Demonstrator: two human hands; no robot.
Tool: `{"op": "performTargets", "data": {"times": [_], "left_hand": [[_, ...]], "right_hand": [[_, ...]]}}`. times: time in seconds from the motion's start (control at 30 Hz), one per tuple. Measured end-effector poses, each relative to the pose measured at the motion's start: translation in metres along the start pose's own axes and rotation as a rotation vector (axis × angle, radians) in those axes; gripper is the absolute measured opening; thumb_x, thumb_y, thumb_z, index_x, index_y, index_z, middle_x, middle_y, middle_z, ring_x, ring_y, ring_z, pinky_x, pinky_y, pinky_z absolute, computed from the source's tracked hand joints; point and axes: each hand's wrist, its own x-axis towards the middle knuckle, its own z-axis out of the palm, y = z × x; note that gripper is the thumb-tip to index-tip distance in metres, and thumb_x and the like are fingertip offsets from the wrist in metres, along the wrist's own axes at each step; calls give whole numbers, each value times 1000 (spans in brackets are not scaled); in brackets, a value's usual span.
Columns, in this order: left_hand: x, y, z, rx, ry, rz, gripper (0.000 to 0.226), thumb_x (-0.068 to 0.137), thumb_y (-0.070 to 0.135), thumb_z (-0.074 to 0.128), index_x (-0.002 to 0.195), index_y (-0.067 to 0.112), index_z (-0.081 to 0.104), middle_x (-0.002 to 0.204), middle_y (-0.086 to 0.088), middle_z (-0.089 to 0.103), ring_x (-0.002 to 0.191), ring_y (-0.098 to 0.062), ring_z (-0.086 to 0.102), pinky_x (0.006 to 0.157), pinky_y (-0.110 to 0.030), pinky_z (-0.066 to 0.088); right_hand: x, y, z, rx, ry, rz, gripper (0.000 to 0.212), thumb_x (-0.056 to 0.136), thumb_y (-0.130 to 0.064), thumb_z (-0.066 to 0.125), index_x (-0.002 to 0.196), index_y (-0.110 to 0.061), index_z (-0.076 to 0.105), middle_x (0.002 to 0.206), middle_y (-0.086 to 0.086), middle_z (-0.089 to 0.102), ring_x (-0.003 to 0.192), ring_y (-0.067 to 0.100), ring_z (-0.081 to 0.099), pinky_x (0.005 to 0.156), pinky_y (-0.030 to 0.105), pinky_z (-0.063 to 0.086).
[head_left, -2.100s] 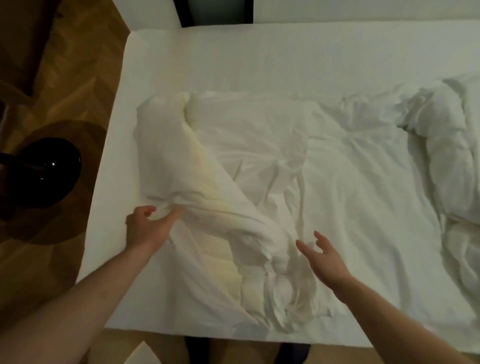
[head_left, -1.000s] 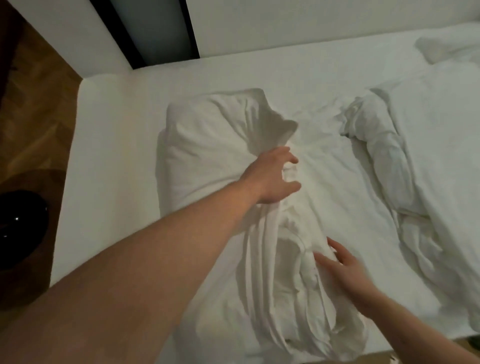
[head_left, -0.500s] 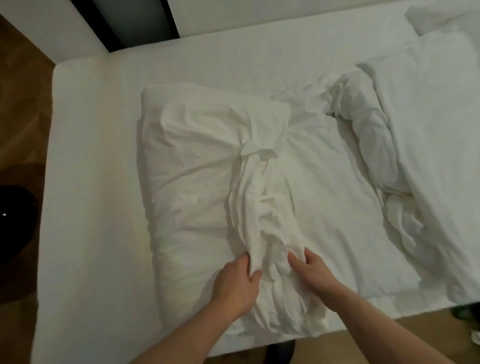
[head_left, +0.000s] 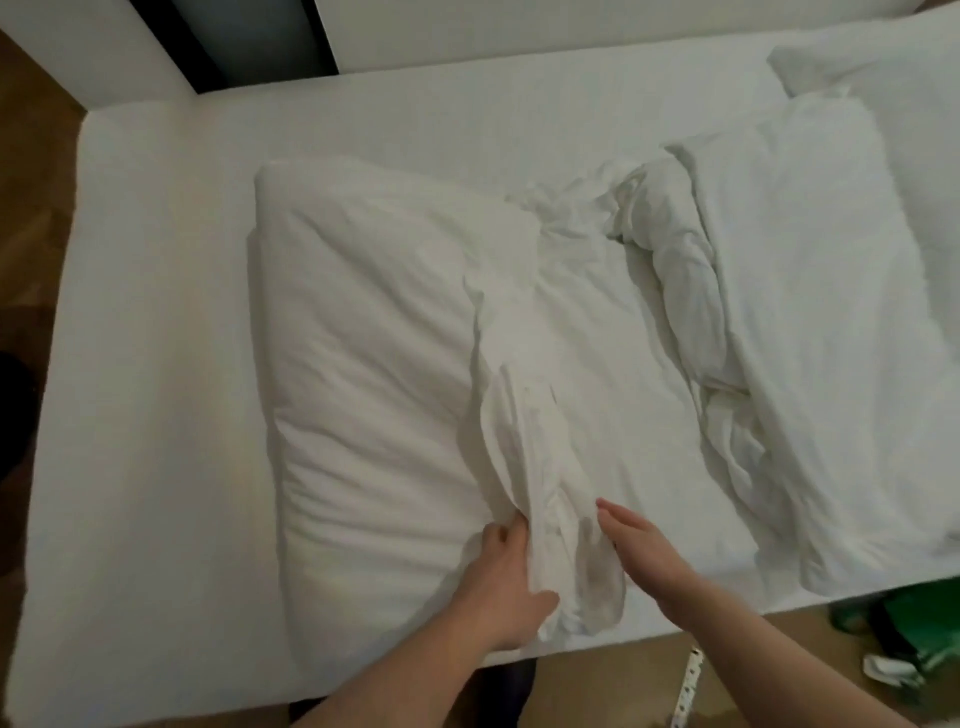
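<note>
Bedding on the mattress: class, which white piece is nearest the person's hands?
The plump pillow on the left: the left hand grips its bunched cover, the right hand is flat beside it. The crumpled duvet lies apart, further right.

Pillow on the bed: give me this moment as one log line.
left hand: grips bunched pillowcase | right hand: open beside it | pillow: lying on mattress

The left hand (head_left: 498, 587) grips the bunched pillowcase (head_left: 540, 483) at the near edge of the bed (head_left: 156, 364). The right hand (head_left: 644, 556), fingers straight, touches its right side.
</note>
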Motion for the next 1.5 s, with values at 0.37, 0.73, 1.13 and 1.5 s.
{"op": "performTargets", "data": {"times": [0.37, 0.73, 1.13, 1.5], "left_hand": [[-69, 39, 48, 119, 323, 169, 15, 102, 34, 47, 90, 31, 38, 85, 12, 50, 75, -15, 49, 69, -20, 37], [-8, 8, 88, 266, -320, 194, 73, 96, 30, 61, 159, 27, 25, 167, 13, 9, 148, -21, 32, 120, -35, 32], [-57, -91, 53, -247, -19, -79, 31, 85, 26, 68, 111, 41, 58, 127, 17, 48, 107, -2, 57, 98, -25, 51], [-32, -146, -38, -192, 448, -275, 54, 85, 18, 73, 136, 21, 52, 139, -2, 41, 117, -22, 55, 106, -39, 46]], "right_hand": [[-25, 21, 2, 362, -139, 197, 52, 98, -64, 52, 134, -28, 63, 130, 2, 69, 116, 28, 68, 88, 44, 60], [-29, 34, -27, -101, 68, -34, 45, 92, -53, 69, 130, -29, 64, 125, -6, 68, 110, 9, 63, 96, 37, 52], [-34, 64, 27, -139, 199, -30, 26, 106, -23, 45, 127, -13, 57, 124, 2, 65, 111, 23, 62, 98, 37, 50], [-30, 65, 41, 230, 296, 389, 96, 85, -78, 56, 157, -20, 32, 157, 12, 41, 136, 38, 47, 107, 54, 43]]}}
